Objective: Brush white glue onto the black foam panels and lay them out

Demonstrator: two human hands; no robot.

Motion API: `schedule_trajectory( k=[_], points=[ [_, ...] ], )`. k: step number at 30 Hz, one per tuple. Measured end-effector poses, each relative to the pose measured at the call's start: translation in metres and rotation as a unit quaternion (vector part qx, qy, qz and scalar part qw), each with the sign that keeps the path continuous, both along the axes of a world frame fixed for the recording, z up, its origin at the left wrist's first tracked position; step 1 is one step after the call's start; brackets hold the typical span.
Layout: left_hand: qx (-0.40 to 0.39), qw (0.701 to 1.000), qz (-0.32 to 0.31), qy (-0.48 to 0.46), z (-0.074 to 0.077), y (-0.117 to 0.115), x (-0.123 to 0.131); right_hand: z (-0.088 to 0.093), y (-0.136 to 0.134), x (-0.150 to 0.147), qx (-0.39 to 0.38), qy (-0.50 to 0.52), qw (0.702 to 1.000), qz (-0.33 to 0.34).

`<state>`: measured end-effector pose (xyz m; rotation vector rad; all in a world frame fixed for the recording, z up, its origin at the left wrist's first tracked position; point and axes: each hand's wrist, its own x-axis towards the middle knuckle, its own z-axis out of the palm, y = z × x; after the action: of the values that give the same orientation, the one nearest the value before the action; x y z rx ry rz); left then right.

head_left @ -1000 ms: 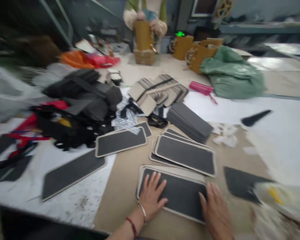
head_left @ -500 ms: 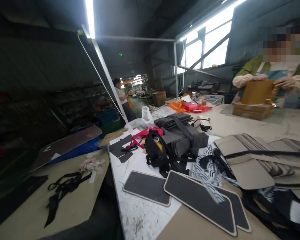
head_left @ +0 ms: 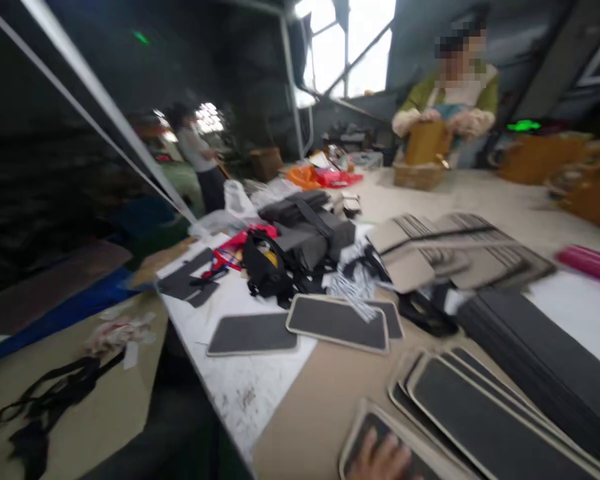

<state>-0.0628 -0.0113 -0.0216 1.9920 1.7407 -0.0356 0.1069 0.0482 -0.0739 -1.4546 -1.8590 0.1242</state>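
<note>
Basically, you were at a pressing-down step. Your left hand (head_left: 383, 461) lay on the nearest panel (head_left: 367, 427), right at the bottom edge of the view. The fingers looked open and flat on the dark face and gripped nothing, but blur and the frame edge cut off most of the hand. Your right hand wasn't in view, so I couldn't tell its state.

The panel was long and flat with rounded corners, a dark matte face and a pale beige rim all round. It sat at the near side of the tan table (head_left: 305, 400), just left of a fanned stack of matching panels (head_left: 480, 413). I couldn't tell whether the two touched.

My read on the next move was that it called for eyes back down on the panel, since only its far-left corner showed. It also called for even pressure across the face.

Farther out, a loose panel (head_left: 253, 333) lay on the white sheet (head_left: 240, 393), with another panel (head_left: 337, 322) just right of it. To the right was a stack of dark sheets (head_left: 540, 347). Beyond those were a heap of black bags (head_left: 300, 243) and some beige striped pieces (head_left: 445, 247). At the far end another person held a tan bag (head_left: 427, 141).
</note>
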Motion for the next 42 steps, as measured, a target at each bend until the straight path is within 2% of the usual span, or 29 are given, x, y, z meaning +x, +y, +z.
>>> schedule_trajectory(
  k=[2, 3, 5, 8, 13, 17, 23, 27, 31, 35, 38, 42],
  points=[
    [-0.001, 0.997, -0.042, -0.064, -0.007, -0.025, 0.036, -0.001, -0.043, 0.045, -0.046, -0.087, 0.995, -0.003],
    [0.027, 0.995, -0.053, -0.085, -0.010, -0.034, 0.048, 0.001, -0.058, 0.059, -0.067, -0.128, 0.989, 0.013],
    [0.069, 0.991, -0.060, -0.102, -0.015, -0.042, 0.060, 0.006, -0.074, 0.074, -0.088, -0.199, 0.976, 0.029],
    [0.100, 0.983, -0.095, -0.119, -0.014, -0.044, 0.070, 0.010, -0.073, 0.074, -0.092, -0.232, 0.968, 0.027],
    [0.116, 0.961, -0.180, -0.173, -0.006, -0.041, 0.095, 0.008, -0.069, 0.074, -0.085, -0.210, 0.972, 0.063],
    [0.109, 0.965, -0.152, -0.183, -0.013, -0.042, 0.106, 0.007, -0.072, 0.078, -0.099, -0.216, 0.969, 0.067],
    [0.112, 0.983, -0.101, -0.109, -0.022, -0.044, 0.084, 0.016, -0.070, 0.070, -0.109, -0.209, 0.970, 0.054],
    [0.128, 0.990, -0.048, -0.039, -0.026, -0.045, 0.053, 0.015, -0.067, 0.070, -0.111, -0.205, 0.971, 0.052],
    [0.153, 0.988, 0.016, 0.023, -0.028, -0.056, 0.014, 0.014, -0.068, 0.067, -0.105, -0.207, 0.972, 0.043],
    [0.182, 0.979, 0.084, 0.041, -0.031, -0.067, -0.016, 0.023, -0.068, 0.063, -0.111, -0.208, 0.971, 0.036],
    [0.191, 0.975, 0.110, 0.004, -0.035, -0.068, -0.022, 0.033, -0.070, 0.078, -0.116, -0.192, 0.974, 0.024],
    [0.179, 0.970, 0.156, -0.057, -0.035, -0.068, -0.012, 0.036, -0.096, 0.131, -0.122, -0.158, 0.976, -0.090]
  ],
)
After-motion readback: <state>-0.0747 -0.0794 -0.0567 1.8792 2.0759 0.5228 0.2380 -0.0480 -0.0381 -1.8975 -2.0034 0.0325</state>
